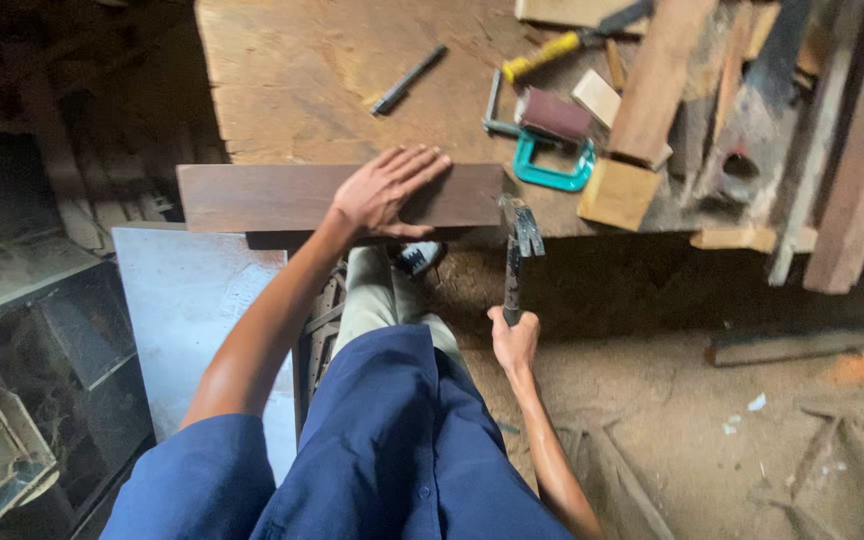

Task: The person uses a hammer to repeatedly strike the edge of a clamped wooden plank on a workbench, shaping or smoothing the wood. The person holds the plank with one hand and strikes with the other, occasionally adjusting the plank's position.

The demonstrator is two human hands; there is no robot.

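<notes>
Head view, looking down: nearest are the person's blue-clad legs (392, 450), one knee raised toward the bench. At about four o'clock from that knee, the right hand (513, 340) is closed around the handle of a claw hammer (517, 255), which stands nearly upright with its metal head just below the bench edge, close to the right end of a dark plank (337, 197). At eleven o'clock from the hammer, the left hand (384, 190) lies open and flat, fingers spread and pointing toward two o'clock, pressing on the plank. The plank lies crosswise along the near edge of the wooden workbench (302, 70), its left end jutting past the bench's side. Below that end, at seven o'clock, a pale grey sheet (192, 320) leans beside the legs. Farther on, at one o'clock from the left hand, a teal clamp (555, 170) rests on the bench, touching a block wrapped in reddish sandpaper (555, 115). Beyond these lie a yellow-handled tool (552, 52) and, at twelve o'clock from the left hand, a dark pencil-like rod (408, 80). Stacked wood offcuts (652, 90) crowd the far right of the bench.
</notes>
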